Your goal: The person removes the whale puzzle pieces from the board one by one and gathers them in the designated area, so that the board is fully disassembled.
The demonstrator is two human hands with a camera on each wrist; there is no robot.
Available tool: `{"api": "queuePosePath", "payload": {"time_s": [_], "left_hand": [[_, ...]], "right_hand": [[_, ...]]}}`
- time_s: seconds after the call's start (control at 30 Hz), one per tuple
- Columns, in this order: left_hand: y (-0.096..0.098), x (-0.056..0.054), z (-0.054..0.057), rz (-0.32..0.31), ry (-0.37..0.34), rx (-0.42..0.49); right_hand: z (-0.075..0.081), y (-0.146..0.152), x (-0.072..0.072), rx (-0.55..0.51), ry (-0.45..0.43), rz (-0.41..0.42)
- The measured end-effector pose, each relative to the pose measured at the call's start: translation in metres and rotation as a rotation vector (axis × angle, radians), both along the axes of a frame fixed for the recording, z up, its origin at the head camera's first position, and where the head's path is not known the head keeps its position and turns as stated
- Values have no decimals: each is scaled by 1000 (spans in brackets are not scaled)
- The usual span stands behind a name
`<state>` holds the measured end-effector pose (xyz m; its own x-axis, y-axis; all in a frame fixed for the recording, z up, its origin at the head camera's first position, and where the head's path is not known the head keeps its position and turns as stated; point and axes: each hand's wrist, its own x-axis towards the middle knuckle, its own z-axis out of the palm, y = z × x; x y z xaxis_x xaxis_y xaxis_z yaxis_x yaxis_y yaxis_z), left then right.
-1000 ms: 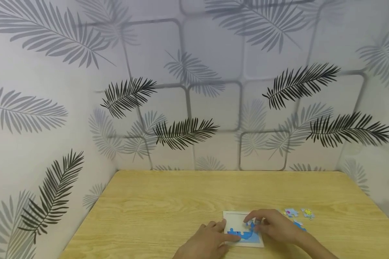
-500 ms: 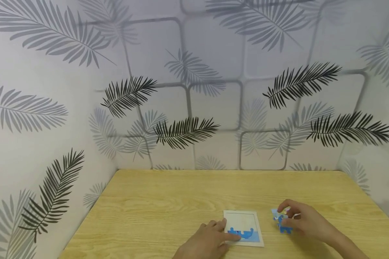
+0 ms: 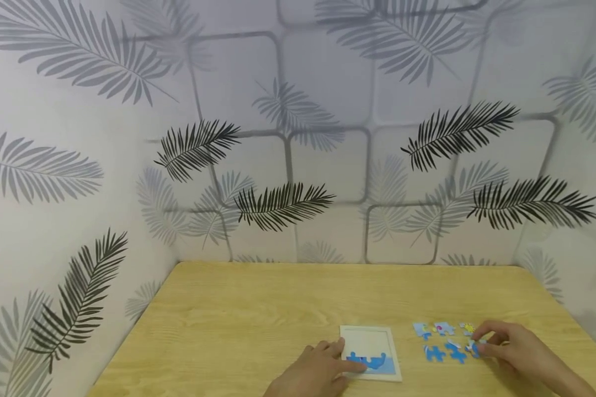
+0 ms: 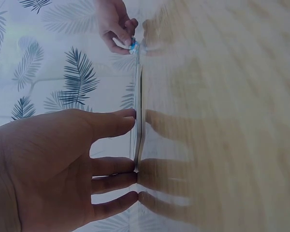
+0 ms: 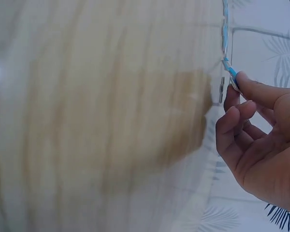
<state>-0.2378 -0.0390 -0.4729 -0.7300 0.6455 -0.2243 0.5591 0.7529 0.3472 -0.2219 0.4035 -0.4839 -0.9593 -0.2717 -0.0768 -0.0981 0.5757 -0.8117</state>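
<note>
My left hand (image 3: 313, 370) rests on a square white puzzle tray (image 3: 397, 361), fingers extended, index finger over the blue pieces (image 3: 376, 362) laid along its bottom. In the left wrist view, the left hand's (image 4: 63, 159) thumb and fingertips meet the tray's thin edge (image 4: 138, 111). To the right, my right hand (image 3: 519, 347) pinches a blue-and-white jigsaw piece (image 3: 473, 348) between thumb and fingers. The right wrist view shows that jigsaw piece (image 5: 232, 75) tilted up in the right hand's (image 5: 261, 130) grip, its other fingers curled.
Beside the tray lie several loose jigsaw pieces: a pale blue one (image 3: 421, 330), one with a pink mark (image 3: 444, 328), one with a yellow sun (image 3: 467, 328) and two blue ones, left (image 3: 434, 353) and right (image 3: 457, 353). A leaf-patterned wall (image 3: 328, 237) stands behind the wooden table (image 3: 258, 309).
My right hand has carried a blue piece from above the tray to the loose pieces, let it go there, and moved right to another piece. The left hand stays on the tray.
</note>
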Motion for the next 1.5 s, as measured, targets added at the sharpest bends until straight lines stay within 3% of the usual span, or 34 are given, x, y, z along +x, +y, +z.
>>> {"api": "queuePosePath", "payload": {"time_s": [0.1, 0.23, 0.33, 0.5, 0.63, 0.73, 0.8, 0.93, 1.1, 1.27, 1.43, 1.5], "left_hand": [[-1, 0, -2, -21, 17, -21], [-2, 1, -2, -97, 59, -43], [-5, 3, -1, -140, 51, -41], [-7, 3, 0, -164, 48, -36], [-6, 0, -1, -170, 57, -47], [-5, 0, -2, -170, 74, -54], [-3, 0, -3, -169, 93, -65], [0, 1, 0, -145, 65, -93], [-2, 2, 4, -133, 10, -102], [-8, 4, 7, -133, -10, -75], [-9, 8, 9, 13, -111, -8], [-10, 8, 9, 52, -147, 13]], "right_hand": [[-3, 4, -1, 28, -9, -11], [-5, 2, -2, 104, 8, -41], [-6, -1, -2, 157, 30, -46], [-7, -9, -1, 234, 143, -44], [-8, -27, -3, 227, 280, -34], [-10, -48, -7, 167, 345, 26], [-10, -64, -9, 133, 349, 75], [-11, -99, -14, 40, 359, 185], [-6, -143, -18, -24, 266, 262], [1, -179, -20, -133, 62, 281], [-2, -199, -19, -275, -82, 350], [-3, -203, -19, -281, -83, 369]]}}
